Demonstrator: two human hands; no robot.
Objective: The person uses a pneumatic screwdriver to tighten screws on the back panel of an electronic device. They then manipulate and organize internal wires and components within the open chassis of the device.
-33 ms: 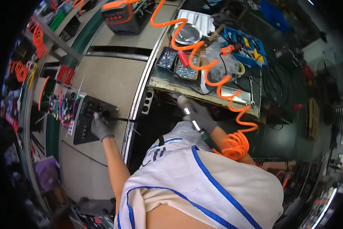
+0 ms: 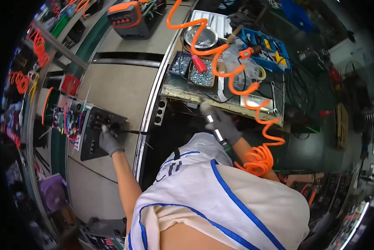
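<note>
The pale work line [image 2: 112,83] runs beside the workbench [image 2: 187,93]; a coiled orange hose [image 2: 259,158] crosses above this bench; the black device [image 2: 87,129], with wires exposed, is on the line; the left hand [image 2: 110,141] is against its panel, but whether the fingers grip something, I cannot tell; the right hand [image 2: 224,127] has fingers closed around a silver tool [image 2: 218,134].

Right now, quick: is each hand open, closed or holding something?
Left hand: at the dark panel, fingers bent; whether it grips anything cannot be told.
Right hand: closed, holding a slim tool with silver bands.
</note>
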